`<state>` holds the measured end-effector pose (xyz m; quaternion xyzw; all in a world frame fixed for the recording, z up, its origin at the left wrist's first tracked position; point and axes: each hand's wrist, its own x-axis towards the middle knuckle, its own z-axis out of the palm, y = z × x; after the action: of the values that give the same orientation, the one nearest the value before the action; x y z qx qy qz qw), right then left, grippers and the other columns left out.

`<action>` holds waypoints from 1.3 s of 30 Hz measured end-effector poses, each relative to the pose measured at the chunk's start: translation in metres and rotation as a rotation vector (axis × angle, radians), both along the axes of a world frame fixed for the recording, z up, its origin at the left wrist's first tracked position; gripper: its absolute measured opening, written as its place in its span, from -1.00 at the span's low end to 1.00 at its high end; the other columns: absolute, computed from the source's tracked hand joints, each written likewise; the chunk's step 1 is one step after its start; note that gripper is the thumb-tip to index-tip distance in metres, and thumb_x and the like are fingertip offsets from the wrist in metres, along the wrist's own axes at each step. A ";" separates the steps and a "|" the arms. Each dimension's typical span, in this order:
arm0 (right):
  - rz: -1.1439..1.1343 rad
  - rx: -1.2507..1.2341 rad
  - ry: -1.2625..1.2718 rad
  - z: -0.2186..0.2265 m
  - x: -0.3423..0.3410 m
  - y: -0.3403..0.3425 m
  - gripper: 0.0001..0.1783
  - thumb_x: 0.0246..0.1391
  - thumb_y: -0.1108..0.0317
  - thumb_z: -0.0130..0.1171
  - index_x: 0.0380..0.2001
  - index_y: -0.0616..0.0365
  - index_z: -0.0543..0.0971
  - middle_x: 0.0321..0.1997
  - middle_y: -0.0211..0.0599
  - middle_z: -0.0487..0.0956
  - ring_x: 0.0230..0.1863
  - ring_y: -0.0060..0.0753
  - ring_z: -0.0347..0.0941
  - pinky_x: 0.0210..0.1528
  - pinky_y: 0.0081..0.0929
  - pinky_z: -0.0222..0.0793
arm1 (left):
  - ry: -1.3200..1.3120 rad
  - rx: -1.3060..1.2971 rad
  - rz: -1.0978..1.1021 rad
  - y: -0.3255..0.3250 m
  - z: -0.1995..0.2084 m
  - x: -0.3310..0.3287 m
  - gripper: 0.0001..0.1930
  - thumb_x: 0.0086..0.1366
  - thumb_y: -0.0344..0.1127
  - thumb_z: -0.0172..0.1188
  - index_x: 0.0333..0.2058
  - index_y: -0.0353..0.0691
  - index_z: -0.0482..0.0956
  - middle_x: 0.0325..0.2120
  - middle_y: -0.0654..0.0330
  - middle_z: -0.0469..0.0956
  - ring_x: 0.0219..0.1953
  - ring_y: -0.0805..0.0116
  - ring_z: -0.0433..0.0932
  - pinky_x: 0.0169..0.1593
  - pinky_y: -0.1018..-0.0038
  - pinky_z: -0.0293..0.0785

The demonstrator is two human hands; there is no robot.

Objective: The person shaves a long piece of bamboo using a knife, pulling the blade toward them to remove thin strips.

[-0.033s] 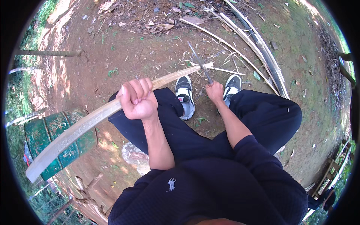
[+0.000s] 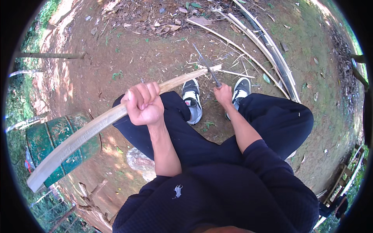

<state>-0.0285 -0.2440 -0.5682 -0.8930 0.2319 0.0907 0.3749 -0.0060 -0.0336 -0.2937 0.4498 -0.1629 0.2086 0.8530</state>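
A long pale strip of split wood (image 2: 74,141) slants across the view from the lower left to the ground between my feet. My left hand (image 2: 143,103) is wrapped round it near its middle, above my left thigh. In front of my shoes, my right hand (image 2: 223,95) grips the handle of a machete (image 2: 203,59). The blade points forward and a little left, crossing the strip close to its far end. Blade and wood seem to touch there. My right fingers are partly hidden from above.
Long split poles (image 2: 268,48) lie on the dirt at the front right, with thin shavings (image 2: 243,60) near the strip's far end. A green metal drum (image 2: 64,132) lies at the left, under the strip's near end. Dry leaves (image 2: 169,28) cover the ground ahead.
The strip's near end has dipped very slightly, and the machete's tip has shifted a touch to the left. Both hands keep their hold.
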 end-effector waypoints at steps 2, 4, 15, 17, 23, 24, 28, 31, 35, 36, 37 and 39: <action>0.039 0.058 0.058 -0.001 0.006 -0.002 -0.66 -0.02 0.22 0.08 -0.38 0.33 0.62 -0.32 0.24 0.60 -0.18 0.25 0.55 -0.03 -0.01 0.45 | -0.084 -0.001 -0.077 0.003 0.004 -0.001 -0.56 0.35 -0.30 -0.12 -0.75 -0.08 0.07 -0.83 0.38 0.04 -0.77 0.58 -0.11 -0.62 0.49 -0.13; 0.037 0.040 0.163 -0.048 0.010 -0.036 -0.66 0.00 0.24 0.09 -0.29 0.28 0.65 -0.22 0.24 0.60 -0.13 0.29 0.54 0.00 0.04 0.44 | -0.045 -0.055 -0.111 -0.010 0.002 0.006 -0.57 0.33 -0.30 -0.11 -0.75 -0.08 0.07 -0.83 0.38 0.05 -0.77 0.57 -0.10 -0.62 0.48 -0.13; -0.027 0.057 0.258 -0.006 0.025 -0.017 -0.66 0.01 0.24 0.10 -0.30 0.29 0.66 -0.19 0.25 0.60 -0.11 0.29 0.54 0.02 -0.05 0.46 | 0.090 -0.084 0.075 0.027 -0.004 0.019 -0.52 0.44 -0.21 -0.22 -0.74 0.00 0.06 -0.84 0.41 0.00 -0.78 0.56 -0.11 -0.62 0.51 -0.09; 0.042 0.003 0.274 0.008 0.029 -0.024 -0.66 0.01 0.24 0.09 -0.30 0.28 0.66 -0.20 0.23 0.61 -0.10 0.26 0.54 0.01 -0.04 0.46 | 0.126 -0.105 0.116 0.031 -0.007 0.020 -0.52 0.44 -0.21 -0.21 -0.75 0.01 0.05 -0.85 0.41 0.00 -0.79 0.56 -0.11 -0.62 0.51 -0.10; 0.197 -0.052 0.135 -0.001 0.021 -0.025 -0.65 0.01 0.25 0.07 -0.25 0.27 0.64 -0.20 0.21 0.60 -0.07 0.24 0.53 0.04 0.00 0.44 | 0.125 -0.092 0.088 0.044 -0.010 0.022 -0.52 0.42 -0.19 -0.18 -0.75 0.02 0.04 -0.85 0.42 -0.01 -0.79 0.56 -0.11 -0.62 0.52 -0.11; 0.153 -0.045 0.182 -0.005 0.022 -0.033 -0.66 0.03 0.24 0.07 -0.23 0.24 0.64 -0.20 0.20 0.61 -0.07 0.22 0.54 0.04 -0.01 0.45 | 0.122 -0.085 0.083 0.040 -0.009 0.025 -0.52 0.42 -0.18 -0.18 -0.75 0.02 0.04 -0.85 0.42 -0.01 -0.79 0.56 -0.11 -0.62 0.52 -0.11; 0.135 -0.084 0.277 -0.019 0.052 -0.045 -0.67 0.07 0.22 0.07 -0.19 0.18 0.64 -0.17 0.16 0.62 -0.05 0.17 0.54 0.06 -0.04 0.45 | 0.127 -0.095 0.088 0.034 -0.006 0.027 -0.53 0.42 -0.20 -0.19 -0.74 0.02 0.05 -0.84 0.41 0.00 -0.78 0.56 -0.12 -0.62 0.52 -0.09; 0.251 -0.133 0.145 -0.011 0.042 -0.029 -0.64 0.07 0.22 0.05 -0.16 0.19 0.64 -0.16 0.17 0.61 -0.06 0.18 0.55 0.06 -0.03 0.45 | 0.143 -0.110 0.117 0.039 -0.007 0.027 -0.53 0.43 -0.20 -0.19 -0.73 0.02 0.05 -0.84 0.41 0.00 -0.78 0.57 -0.12 -0.62 0.52 -0.10; 0.242 -0.113 0.292 -0.019 0.029 -0.044 -0.63 0.05 0.23 0.04 -0.13 0.16 0.64 -0.15 0.07 0.63 -0.04 0.16 0.54 0.08 -0.05 0.45 | 0.199 -0.127 0.173 0.044 -0.010 0.029 -0.49 0.42 -0.17 -0.15 -0.77 0.04 0.03 -0.85 0.42 -0.03 -0.80 0.56 -0.12 -0.63 0.52 -0.11; 0.209 -0.113 0.305 -0.016 0.030 -0.043 -0.62 0.05 0.23 0.04 -0.13 0.16 0.64 -0.13 0.06 0.62 -0.02 0.15 0.53 0.09 -0.06 0.45 | 0.203 -0.126 0.180 0.046 -0.011 0.029 -0.49 0.42 -0.17 -0.15 -0.77 0.04 0.02 -0.86 0.42 -0.03 -0.80 0.56 -0.12 -0.63 0.52 -0.11; 0.175 -0.113 0.318 -0.013 0.030 -0.042 -0.62 0.05 0.23 0.04 -0.13 0.16 0.63 -0.11 0.05 0.62 0.00 0.14 0.53 0.09 -0.08 0.45 | 0.207 -0.125 0.186 0.048 -0.011 0.028 -0.49 0.42 -0.17 -0.15 -0.77 0.04 0.02 -0.86 0.42 -0.03 -0.80 0.55 -0.12 -0.63 0.52 -0.11; 0.137 -0.108 0.368 -0.008 0.026 -0.043 -0.62 0.04 0.23 0.05 -0.13 0.16 0.63 -0.06 0.05 0.60 0.05 0.09 0.50 0.11 -0.10 0.44 | 0.210 -0.123 0.194 0.048 -0.011 0.029 -0.48 0.42 -0.17 -0.15 -0.78 0.04 0.02 -0.86 0.42 -0.02 -0.80 0.55 -0.12 -0.63 0.52 -0.11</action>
<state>-0.0028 -0.2868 -0.5761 -0.8939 0.2396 0.2650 0.2709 0.0227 0.0140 -0.3049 0.4298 -0.0152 0.2516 0.8670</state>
